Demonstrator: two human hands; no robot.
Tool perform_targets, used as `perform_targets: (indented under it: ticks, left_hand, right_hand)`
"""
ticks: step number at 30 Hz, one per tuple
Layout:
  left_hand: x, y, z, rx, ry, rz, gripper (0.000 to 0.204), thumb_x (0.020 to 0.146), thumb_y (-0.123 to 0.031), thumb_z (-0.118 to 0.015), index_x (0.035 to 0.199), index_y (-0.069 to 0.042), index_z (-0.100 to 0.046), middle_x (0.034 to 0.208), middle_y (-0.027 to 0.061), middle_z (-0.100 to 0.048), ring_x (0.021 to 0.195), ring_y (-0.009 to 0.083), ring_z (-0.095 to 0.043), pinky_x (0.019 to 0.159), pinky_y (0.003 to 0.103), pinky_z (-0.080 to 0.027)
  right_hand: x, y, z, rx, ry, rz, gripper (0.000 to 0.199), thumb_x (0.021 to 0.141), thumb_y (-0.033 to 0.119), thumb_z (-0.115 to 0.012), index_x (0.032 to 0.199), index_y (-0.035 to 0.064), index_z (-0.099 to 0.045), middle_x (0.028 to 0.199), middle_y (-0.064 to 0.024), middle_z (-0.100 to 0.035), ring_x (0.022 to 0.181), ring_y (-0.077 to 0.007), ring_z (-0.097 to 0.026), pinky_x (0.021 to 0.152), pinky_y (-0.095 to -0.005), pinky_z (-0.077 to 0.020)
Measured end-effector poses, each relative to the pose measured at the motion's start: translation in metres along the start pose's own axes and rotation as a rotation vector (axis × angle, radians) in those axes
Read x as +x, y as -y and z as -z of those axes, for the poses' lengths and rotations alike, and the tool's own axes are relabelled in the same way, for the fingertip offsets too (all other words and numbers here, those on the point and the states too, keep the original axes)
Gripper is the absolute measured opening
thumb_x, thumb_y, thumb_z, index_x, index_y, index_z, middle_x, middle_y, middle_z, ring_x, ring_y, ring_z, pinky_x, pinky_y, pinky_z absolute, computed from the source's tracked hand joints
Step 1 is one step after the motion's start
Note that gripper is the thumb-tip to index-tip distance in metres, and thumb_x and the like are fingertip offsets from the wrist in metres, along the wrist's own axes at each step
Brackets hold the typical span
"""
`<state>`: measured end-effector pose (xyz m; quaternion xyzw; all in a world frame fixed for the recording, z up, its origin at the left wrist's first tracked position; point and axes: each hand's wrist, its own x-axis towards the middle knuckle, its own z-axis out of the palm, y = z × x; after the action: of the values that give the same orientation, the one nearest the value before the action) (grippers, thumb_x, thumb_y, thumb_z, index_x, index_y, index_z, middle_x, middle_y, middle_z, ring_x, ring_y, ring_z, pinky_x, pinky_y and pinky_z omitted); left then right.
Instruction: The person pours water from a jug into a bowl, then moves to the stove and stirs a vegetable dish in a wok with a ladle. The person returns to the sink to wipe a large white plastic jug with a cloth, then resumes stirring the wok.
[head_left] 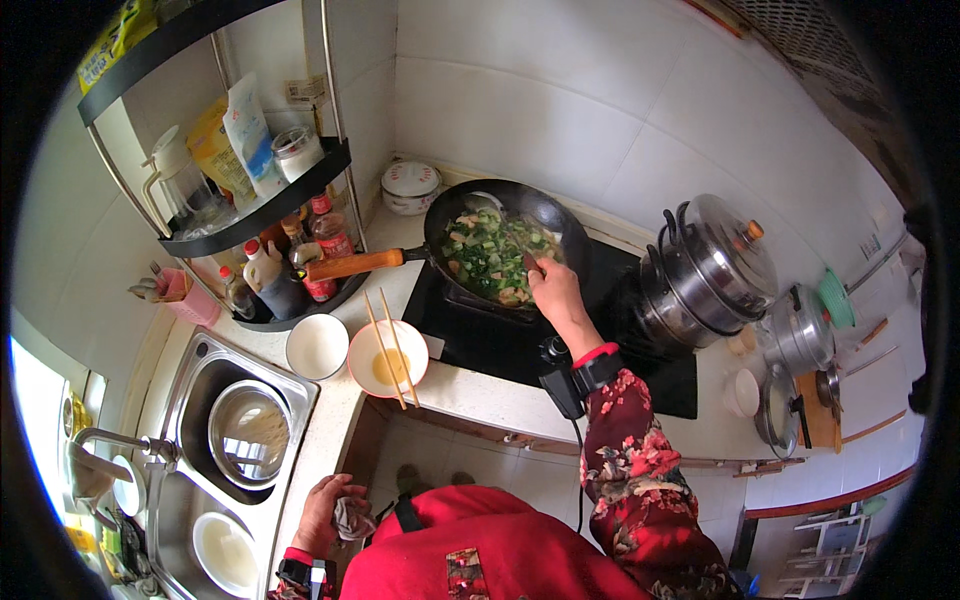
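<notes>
A black wok (556, 212) with a wooden handle (355, 265) sits on the black cooktop (640, 375). Chopped green vegetables with paler pieces (485, 250) lie inside it. My right hand (558, 298) is closed around the brown handle of a metal spatula (484, 203), whose head rests in the food near the far left of the wok. Low on the left, beside my body, my left hand (320, 512) is closed on a crumpled greyish cloth (353, 518). The wok's handle points left, with neither hand on it.
Chopsticks (394, 350) lie across a bowl of yellowish liquid (378, 372), beside a white bowl (317, 347). A sink (185, 400) holds a metal basin. Left stands a shelf rack (255, 215) with bottles. Stacked steamer pots (705, 270) and a lidded enamel pot (411, 187) flank the wok.
</notes>
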<state>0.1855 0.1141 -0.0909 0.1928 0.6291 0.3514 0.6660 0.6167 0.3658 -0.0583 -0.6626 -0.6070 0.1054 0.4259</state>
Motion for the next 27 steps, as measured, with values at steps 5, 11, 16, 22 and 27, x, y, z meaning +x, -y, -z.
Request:
perform_targets:
  ticks: [5, 11, 16, 22, 27]
  left_hand:
    - [-0.007, 0.002, -0.001, -0.037, -0.002, 0.013, 0.026, 0.096, -0.022, -0.050, 0.113, -0.002, -0.051, 0.097, 0.0171, -0.065, 0.078, 0.0265, -0.066, 0.061, 0.040, -0.056]
    - [-0.011, -0.006, -0.011, -0.154, 0.017, -0.006, 0.025, 0.094, -0.018, -0.055, 0.111, -0.001, -0.050, 0.090, 0.0191, -0.065, 0.068, 0.0264, -0.066, 0.055, 0.037, -0.056]
    - [-0.002, -0.003, -0.010, -0.075, 0.004, 0.002, 0.028, 0.093, -0.020, -0.058, 0.112, 0.000, -0.051, 0.091, 0.0195, -0.066, 0.068, 0.0262, -0.066, 0.056, 0.038, -0.056]
    - [-0.008, -0.001, -0.007, -0.069, -0.018, -0.013, 0.029, 0.093, -0.020, -0.059, 0.112, 0.000, -0.051, 0.092, 0.0201, -0.066, 0.069, 0.0269, -0.067, 0.056, 0.038, -0.056]
    - [-0.009, 0.008, -0.012, -0.086, -0.045, -0.003, 0.029, 0.093, -0.021, -0.057, 0.113, -0.001, -0.052, 0.092, 0.0197, -0.066, 0.070, 0.0267, -0.067, 0.056, 0.038, -0.056]
  right_hand:
    - [-0.029, 0.011, 0.025, -0.085, 0.053, 0.181, 0.018, 0.085, 0.017, -0.062, 0.099, 0.0047, -0.064, 0.078, -0.0224, -0.065, 0.078, -0.0409, -0.064, 0.068, -0.0500, -0.0501]
    - [-0.051, -0.001, 0.069, -0.433, 0.082, 0.184, 0.034, 0.079, 0.011, -0.068, 0.113, 0.0132, -0.065, 0.084, -0.0119, -0.060, 0.077, -0.0350, -0.064, 0.066, -0.0443, -0.0521]
    - [-0.055, -0.002, 0.064, -0.377, -0.006, 0.097, 0.033, 0.080, 0.012, -0.068, 0.113, 0.0099, -0.066, 0.086, -0.0135, -0.063, 0.080, -0.0346, -0.065, 0.070, -0.0424, -0.0529]
    - [-0.066, 0.006, 0.070, -0.175, -0.001, 0.057, 0.034, 0.079, 0.011, -0.071, 0.112, 0.0066, -0.067, 0.091, -0.0163, -0.067, 0.085, -0.0345, -0.066, 0.073, -0.0398, -0.0528]
    - [-0.081, -0.010, 0.086, -0.159, 0.079, 0.061, 0.033, 0.082, 0.016, -0.069, 0.114, 0.0086, -0.066, 0.092, -0.0153, -0.066, 0.085, -0.0360, -0.065, 0.074, -0.0444, -0.0527]
